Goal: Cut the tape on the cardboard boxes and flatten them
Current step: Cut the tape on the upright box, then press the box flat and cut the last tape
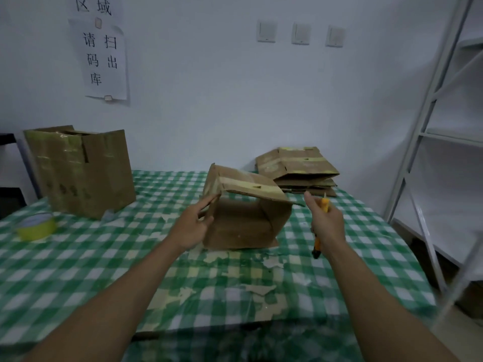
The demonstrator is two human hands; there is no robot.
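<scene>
A box [245, 218] is seen near the middle of the surface [78, 270], tipped so that its open mouth is turned toward the camera; only its own cardboard walls are shown inside, and a taped flap is raised over the opening. The left hand [192, 227] is laid against the box's left wall with its fingers [211, 201] nearly straight and the thumb at the front edge, so the wall seems to be pinched between them, though blur leaves this unsure. A knife [324, 205] is gripped in the curled right hand [328, 224], just right of the box and apart from it. A big box [81, 173] is stood upright at far left, its flaps partly folded in and its contents hidden. Flat boxes [300, 165] are stacked behind, by the wall. A tape roll [36, 227] is placed at the left edge, and scraps [261, 288] are scattered on the surface before the box. A shelf [431, 113] is stood at the right.
</scene>
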